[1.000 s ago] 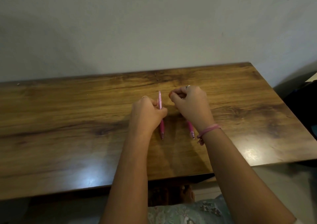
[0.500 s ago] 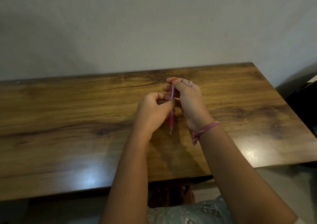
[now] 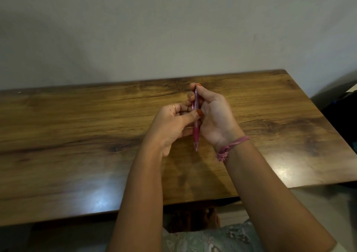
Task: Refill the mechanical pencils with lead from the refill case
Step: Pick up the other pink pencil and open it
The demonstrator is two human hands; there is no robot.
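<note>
Both hands raised slightly, left hand [image 3: 170, 124] and right hand [image 3: 214, 116] gripping pink pencil [image 3: 196, 130], above wooden table [image 3: 77, 136]

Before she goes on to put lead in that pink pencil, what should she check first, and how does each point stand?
1. Pencil held firmly: ok, left hand and right hand both grip it.
2. Pencil upright, tip down: ok.
3. Tip off the table: cannot tell.
4. Top cap off: cannot tell, right fingers cover it.
5. Refill case within reach: not ok, none in view.
6. Second pencil in sight: not ok.
</note>
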